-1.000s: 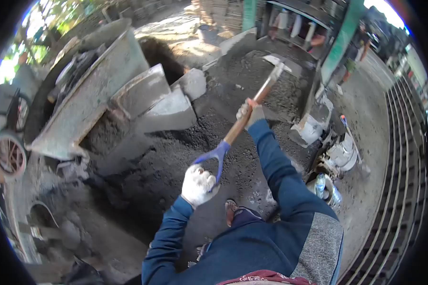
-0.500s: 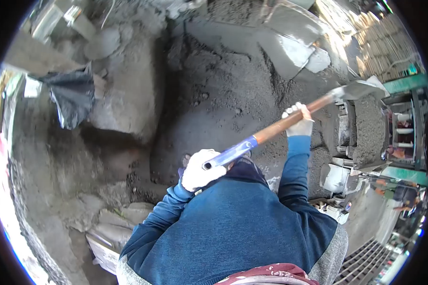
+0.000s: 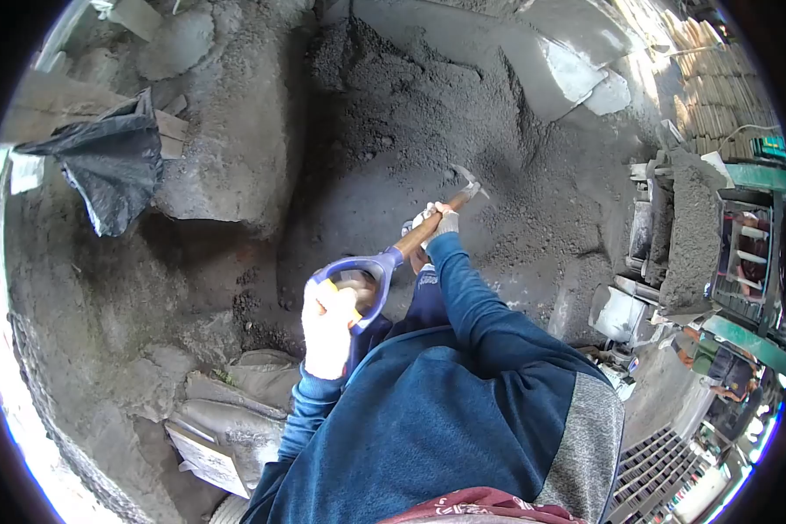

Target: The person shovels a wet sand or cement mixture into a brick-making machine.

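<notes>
A shovel with a blue D-shaped handle and a wooden shaft (image 3: 420,234) slants from my body toward the dark, grainy material (image 3: 393,113) on the floor. My left hand (image 3: 327,325), in a white glove, grips the handle's end. Farther along the shaft, close to the metal head (image 3: 470,184), my right hand (image 3: 434,223) is wrapped round the wood. The head lies low over the loose material, only partly visible.
A concrete block (image 3: 227,131) with a black plastic sheet (image 3: 118,162) is at the left. To the right are a trough of grey material (image 3: 694,231) and a green-framed machine (image 3: 747,253). A person (image 3: 723,365) shows at the far right.
The shovel's head has swung from the trough at the right down to the floor material. My right hand has moved left and lower, and the D-shaped handle has turned into view.
</notes>
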`<state>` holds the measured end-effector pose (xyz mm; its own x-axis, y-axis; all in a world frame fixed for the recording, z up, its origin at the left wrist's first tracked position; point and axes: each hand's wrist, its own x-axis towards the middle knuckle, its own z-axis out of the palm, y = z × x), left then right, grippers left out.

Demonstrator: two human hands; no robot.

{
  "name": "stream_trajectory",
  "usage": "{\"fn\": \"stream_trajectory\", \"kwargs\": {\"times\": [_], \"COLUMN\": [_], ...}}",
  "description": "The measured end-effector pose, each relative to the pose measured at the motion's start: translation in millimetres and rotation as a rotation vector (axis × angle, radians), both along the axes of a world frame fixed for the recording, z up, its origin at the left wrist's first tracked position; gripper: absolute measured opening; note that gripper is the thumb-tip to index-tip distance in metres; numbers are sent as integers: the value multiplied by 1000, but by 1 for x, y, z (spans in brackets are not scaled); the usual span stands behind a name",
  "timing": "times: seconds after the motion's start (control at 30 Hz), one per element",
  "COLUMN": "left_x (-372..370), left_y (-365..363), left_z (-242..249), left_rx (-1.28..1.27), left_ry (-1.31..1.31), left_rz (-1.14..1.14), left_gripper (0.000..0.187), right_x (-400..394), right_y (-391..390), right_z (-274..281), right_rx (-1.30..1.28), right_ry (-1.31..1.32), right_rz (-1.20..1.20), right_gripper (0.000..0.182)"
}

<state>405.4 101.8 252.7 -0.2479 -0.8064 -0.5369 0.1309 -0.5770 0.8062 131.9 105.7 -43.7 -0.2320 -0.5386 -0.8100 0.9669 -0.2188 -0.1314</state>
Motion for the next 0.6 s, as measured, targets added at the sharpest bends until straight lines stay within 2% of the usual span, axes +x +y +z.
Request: {"fn": "stream_trajectory", "kwargs": {"times": [0.03,0.07,0.1,0.17,0.23,0.27,0.3,0.37,0.4,0.43,0.47,0.5,0.53,0.6], "left_x": [-10,-32,-39,-78,-98,-103,-110,-86,-87,-69,-61,-56,-56,-57], "left_y": [-1,5,8,1,-3,4,14,18,16,26,35,40,43,43], "left_z": [-5,-8,-28,-48,-86,-101,-104,-83,-39,-34,-25,-18,-16,-23], "left_rx": [44,4,48,131,45,78,124,141,241,234,173,108,91,92], "left_ry": [175,107,157,223,115,137,99,-7,4,8,8,7,-4,-8], "left_rz": [-47,17,13,86,-43,-28,102,139,267,241,267,294,330,421], "left_gripper": [46,37,36,38,42,44,46,47,48,48,48,48,49,51], "right_x": [-3,-13,-16,-26,-34,-32,-32,0,23,46,64,78,83,92], "right_y": [6,14,14,3,0,0,1,6,-5,3,2,-4,-8,-27], "right_z": [-16,-31,-24,5,-17,-32,-54,-84,-28,-36,-40,-38,-40,-51], "right_rx": [28,-45,46,220,301,322,342,249,353,290,231,297,253,222], "right_ry": [-19,-72,-44,17,-39,-45,-48,-64,-66,87,-93,-77,-69,48], "right_rz": [-3,35,68,147,182,217,258,594,597,679,638,696,654,771], "right_gripper": [19,14,14,13,10,9,9,7,11,14,13,11,10,7]}}
